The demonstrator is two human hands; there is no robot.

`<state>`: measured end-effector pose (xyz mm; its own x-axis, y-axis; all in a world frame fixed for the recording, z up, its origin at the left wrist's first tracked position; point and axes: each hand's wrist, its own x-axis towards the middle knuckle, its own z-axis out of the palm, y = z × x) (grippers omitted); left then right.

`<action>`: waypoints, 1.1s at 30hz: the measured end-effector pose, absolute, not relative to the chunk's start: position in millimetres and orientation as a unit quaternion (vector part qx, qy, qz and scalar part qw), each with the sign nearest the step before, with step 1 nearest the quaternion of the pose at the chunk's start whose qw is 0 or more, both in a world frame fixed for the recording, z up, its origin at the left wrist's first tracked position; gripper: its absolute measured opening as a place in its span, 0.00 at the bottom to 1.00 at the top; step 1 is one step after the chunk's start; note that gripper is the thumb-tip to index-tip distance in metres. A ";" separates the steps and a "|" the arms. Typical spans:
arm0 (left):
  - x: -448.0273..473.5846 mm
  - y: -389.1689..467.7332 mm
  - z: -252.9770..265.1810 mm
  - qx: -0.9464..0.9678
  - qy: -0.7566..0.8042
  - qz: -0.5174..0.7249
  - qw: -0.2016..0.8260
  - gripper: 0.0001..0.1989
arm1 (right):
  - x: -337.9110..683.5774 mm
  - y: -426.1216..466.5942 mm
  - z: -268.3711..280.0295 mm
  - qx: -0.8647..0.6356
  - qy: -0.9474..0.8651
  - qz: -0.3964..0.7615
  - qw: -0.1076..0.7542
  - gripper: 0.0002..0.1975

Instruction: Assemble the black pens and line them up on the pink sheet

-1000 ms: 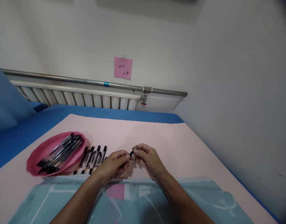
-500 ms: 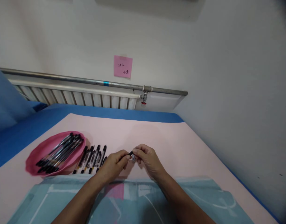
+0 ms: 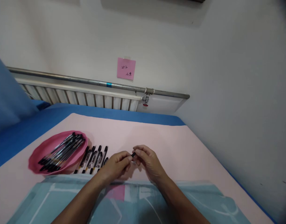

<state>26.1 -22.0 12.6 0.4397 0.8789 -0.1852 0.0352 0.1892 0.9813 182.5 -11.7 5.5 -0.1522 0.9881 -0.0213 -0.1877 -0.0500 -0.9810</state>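
Note:
Both of my hands meet above the pink tabletop in front of me. My left hand (image 3: 118,164) is closed, its thumb and fingertips pinching one end of a small black pen cap (image 3: 133,154). My right hand (image 3: 148,160) pinches the other end, fingers curled around it. A small pale bit shows just under the cap, too small to make out. Left of my left hand, several black-capped pens (image 3: 94,158) lie side by side in a row. Beyond them, a pink oval basket (image 3: 34,155) holds a pile of black pens (image 3: 63,152).
A light blue patterned cloth (image 3: 70,199) covers the near edge, under my forearms. The pink tabletop (image 3: 171,143) has a blue border (image 3: 124,114). Behind it are a white radiator (image 3: 91,98), a metal pipe (image 3: 82,80) and a wall with a pink note (image 3: 126,68).
The view has shifted slightly. The black cap has tilted a little between my fingers, and the pale piece below it shows less. The pens and basket stay in place.

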 end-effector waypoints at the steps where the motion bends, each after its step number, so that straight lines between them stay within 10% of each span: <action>1: 26.0 -22.2 12.6 0.544 0.417 0.326 0.651 0.12 | 182.9 -11.7 5.9 -0.412 -0.480 0.596 0.494 0.11; 33: 28.1 -22.1 12.4 0.560 0.423 0.301 0.646 0.14 | 183.3 -13.0 3.3 -0.446 -0.476 0.593 0.472 0.11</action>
